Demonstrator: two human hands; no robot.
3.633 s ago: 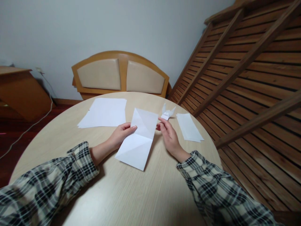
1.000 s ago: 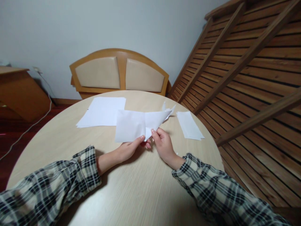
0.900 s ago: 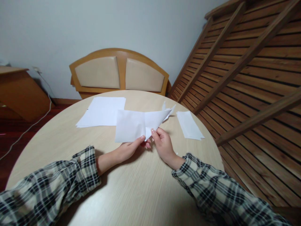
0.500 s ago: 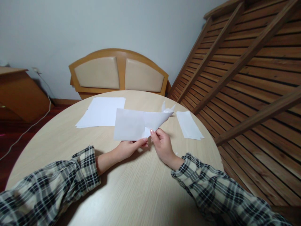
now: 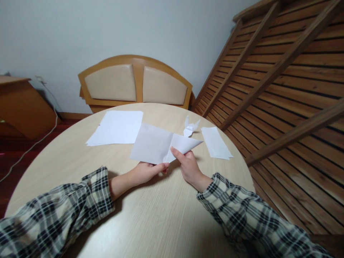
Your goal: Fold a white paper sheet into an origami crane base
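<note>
Both hands hold a white sheet of paper (image 5: pixel 152 143) just above the table. Its left part is a flat rectangle; its right part is folded to a point that aims right. My left hand (image 5: pixel 149 171) grips the lower edge near the middle, thumb on top and fingers underneath. With its thumb laid on the folded part beside the crease, my right hand (image 5: pixel 188 166) pinches the paper from the right. Beyond the pointed end stands a small white folded-paper figure (image 5: pixel 189 128) with two upright, ear-like tips.
A stack of white paper (image 5: pixel 115 127) lies at the table's far left, partly behind the held sheet. Narrower paper strips (image 5: pixel 216 142) lie at the right. The round table (image 5: pixel 161 211) has a headboard (image 5: pixel 139 80) behind it and a slatted wooden frame (image 5: pixel 290 89) at right.
The folded right part of the paper has tilted down and towards me, uncovering the paper figure. My right thumb has pressed flat over the fold; my left hand stays nearly in place.
</note>
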